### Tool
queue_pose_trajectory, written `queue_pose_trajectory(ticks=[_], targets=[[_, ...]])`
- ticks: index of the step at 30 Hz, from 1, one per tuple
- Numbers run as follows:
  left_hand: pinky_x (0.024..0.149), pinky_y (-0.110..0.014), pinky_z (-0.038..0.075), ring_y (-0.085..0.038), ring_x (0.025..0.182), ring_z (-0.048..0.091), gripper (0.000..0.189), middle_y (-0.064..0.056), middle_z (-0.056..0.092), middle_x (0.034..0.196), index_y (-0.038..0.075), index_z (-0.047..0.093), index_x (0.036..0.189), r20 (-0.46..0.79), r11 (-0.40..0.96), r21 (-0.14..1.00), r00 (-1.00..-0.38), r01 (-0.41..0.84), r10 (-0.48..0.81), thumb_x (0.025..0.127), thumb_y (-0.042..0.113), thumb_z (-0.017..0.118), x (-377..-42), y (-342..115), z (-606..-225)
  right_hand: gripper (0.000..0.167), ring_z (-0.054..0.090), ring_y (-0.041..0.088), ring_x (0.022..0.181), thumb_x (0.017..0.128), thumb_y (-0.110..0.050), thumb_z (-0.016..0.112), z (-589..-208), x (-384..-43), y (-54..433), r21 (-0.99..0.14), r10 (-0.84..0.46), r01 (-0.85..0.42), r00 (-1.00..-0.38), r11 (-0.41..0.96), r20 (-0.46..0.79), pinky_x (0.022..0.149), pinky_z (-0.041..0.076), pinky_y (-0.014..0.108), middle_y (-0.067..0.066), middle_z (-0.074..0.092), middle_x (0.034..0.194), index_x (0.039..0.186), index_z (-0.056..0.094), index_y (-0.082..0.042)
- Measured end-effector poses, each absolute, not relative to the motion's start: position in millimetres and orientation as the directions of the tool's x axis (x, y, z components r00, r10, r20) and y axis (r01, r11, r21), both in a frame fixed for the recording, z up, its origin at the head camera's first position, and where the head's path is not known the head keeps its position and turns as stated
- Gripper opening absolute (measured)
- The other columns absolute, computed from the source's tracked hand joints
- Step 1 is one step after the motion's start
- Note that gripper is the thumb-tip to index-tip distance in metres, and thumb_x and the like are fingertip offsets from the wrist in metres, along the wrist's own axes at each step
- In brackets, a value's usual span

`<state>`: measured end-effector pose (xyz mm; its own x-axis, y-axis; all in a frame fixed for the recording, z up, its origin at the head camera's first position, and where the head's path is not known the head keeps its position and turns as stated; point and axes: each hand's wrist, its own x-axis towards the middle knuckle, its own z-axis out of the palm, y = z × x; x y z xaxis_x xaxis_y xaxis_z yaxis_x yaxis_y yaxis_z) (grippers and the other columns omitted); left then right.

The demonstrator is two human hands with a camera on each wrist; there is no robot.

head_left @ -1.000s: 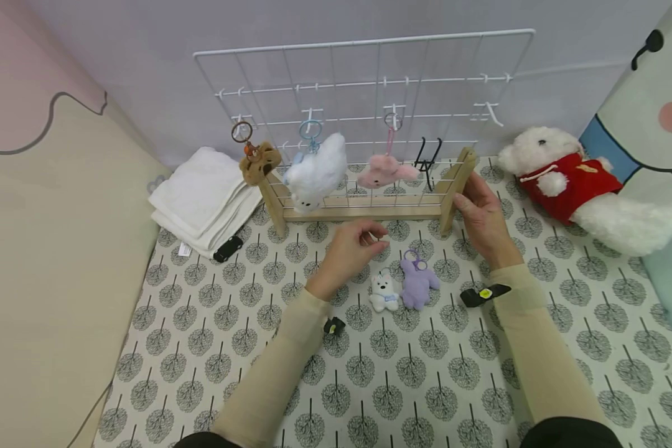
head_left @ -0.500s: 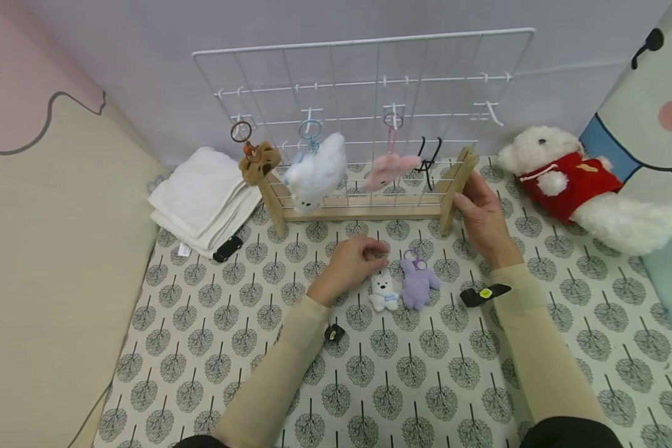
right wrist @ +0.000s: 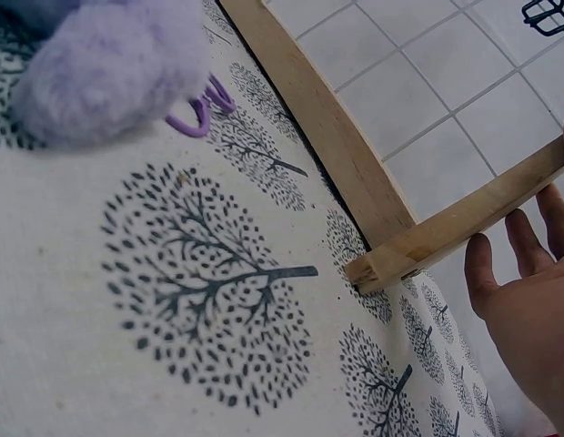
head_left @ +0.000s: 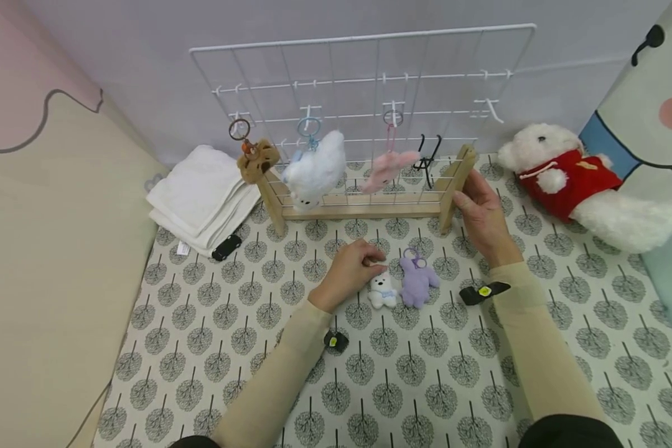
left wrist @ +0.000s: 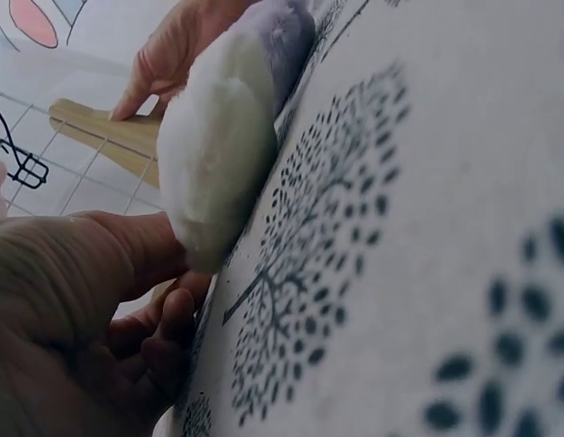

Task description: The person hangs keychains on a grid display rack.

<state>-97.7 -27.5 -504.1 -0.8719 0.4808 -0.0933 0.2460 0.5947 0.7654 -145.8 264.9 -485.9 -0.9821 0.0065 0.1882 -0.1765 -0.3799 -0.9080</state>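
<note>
My left hand (head_left: 351, 267) is at the top end of a small white bear plush keychain (head_left: 382, 295) lying on the tablecloth. Up close in the left wrist view, thumb and fingers pinch together right at the head end of the white plush (left wrist: 218, 137); its ring is hidden by them. Beside it lies a purple plush keychain (head_left: 417, 285) with a purple ring. My right hand (head_left: 486, 224) holds the right wooden leg (head_left: 458, 186) of a white wire grid rack, thumb in front and fingers behind; the right wrist view shows fingertips against that wooden leg (right wrist: 473, 214).
On the rack's hooks hang a brown plush (head_left: 257, 163), a fluffy white plush (head_left: 316, 171) and a pink plush (head_left: 389, 169). A white hook (head_left: 490, 111) at right bears nothing. Folded white towels (head_left: 198, 193) lie left; a white plush in red (head_left: 571, 180) lies right.
My left hand has come down from below the rack to the white bear keychain, which has shifted slightly. The pink plush has turned on its hook. My right hand stays on the rack's leg.
</note>
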Motion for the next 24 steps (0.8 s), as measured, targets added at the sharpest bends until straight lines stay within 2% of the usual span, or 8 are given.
queue_pose_trajectory(ticks=[5,15,21,24], targets=[[0.088,-0.03,0.052,-0.012,0.093,0.064,0.016,0.001,0.068,0.107,0.012,0.081,0.11,-0.06,0.6,0.751,-0.877,0.275,0.477,0.095,0.02,0.08,-95.6,-27.3,-508.1,0.06,0.041,0.033,0.145,0.106,0.009,0.051,-485.3,-146.6,264.8,-0.911,0.007,-0.18,-0.982,-0.371,0.191,0.117,0.039,0.03,0.023,0.039,0.162,0.162,0.04,-0.006],[0.091,-0.036,0.05,-0.017,0.1,0.063,0.015,0.0,0.07,0.109,0.014,0.081,0.111,-0.054,0.613,0.732,-0.872,0.297,0.486,0.097,0.019,0.078,-91.4,-27.1,-507.9,0.059,0.041,0.03,0.146,0.106,0.007,0.053,-488.7,-146.5,266.8,-0.919,-0.002,-0.17,-0.983,-0.355,0.182,0.119,0.037,0.031,0.017,0.043,0.161,0.16,0.045,-0.012],[0.091,-0.035,0.05,-0.018,0.1,0.062,0.018,-0.002,0.07,0.109,0.012,0.08,0.114,-0.049,0.597,0.741,-0.863,0.305,0.502,0.099,0.02,0.076,-91.8,-28.7,-506.5,0.059,0.04,0.029,0.147,0.105,0.006,0.054,-488.5,-147.2,266.7,-0.916,-0.003,-0.165,-0.984,-0.365,0.179,0.12,0.036,0.032,0.022,0.037,0.164,0.16,0.045,-0.012],[0.091,-0.034,0.05,-0.017,0.101,0.062,0.019,-0.001,0.069,0.11,0.011,0.079,0.116,-0.063,0.587,0.755,-0.859,0.292,0.508,0.099,0.02,0.076,-91.6,-30.1,-506.7,0.058,0.039,0.029,0.148,0.105,0.007,0.054,-488.1,-147.2,266.2,-0.911,-0.001,-0.166,-0.984,-0.377,0.18,0.12,0.035,0.031,0.017,0.042,0.162,0.16,0.045,-0.011]])
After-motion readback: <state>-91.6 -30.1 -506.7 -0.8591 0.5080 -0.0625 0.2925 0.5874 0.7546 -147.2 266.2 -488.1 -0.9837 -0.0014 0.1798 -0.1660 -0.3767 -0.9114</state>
